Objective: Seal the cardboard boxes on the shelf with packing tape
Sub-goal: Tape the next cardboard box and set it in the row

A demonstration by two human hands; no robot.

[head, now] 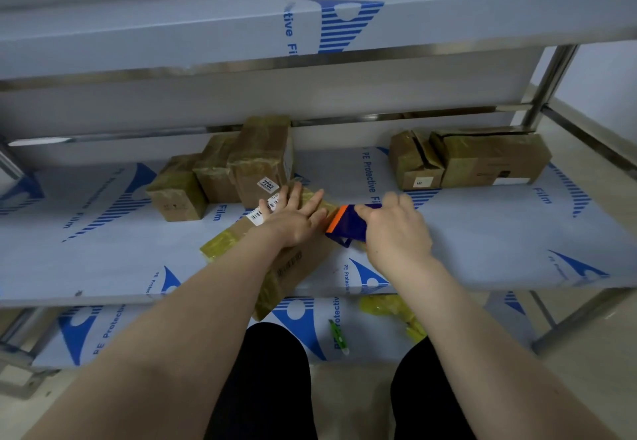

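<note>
A flat cardboard box [293,267] lies at an angle on the middle shelf [482,243], its near corner hanging over the front edge. Yellowish tape covers its left end. My left hand [296,219] presses flat on the box top with straight fingers. My right hand [396,229] grips a blue tape dispenser with an orange edge [348,224], held against the box's right side.
Three taped boxes [224,177] stand at the back left of the shelf, two more [482,160] at the back right. On the lower shelf lie a green utility knife [339,338] and crumpled yellow tape [393,308]. An upper shelf overhangs.
</note>
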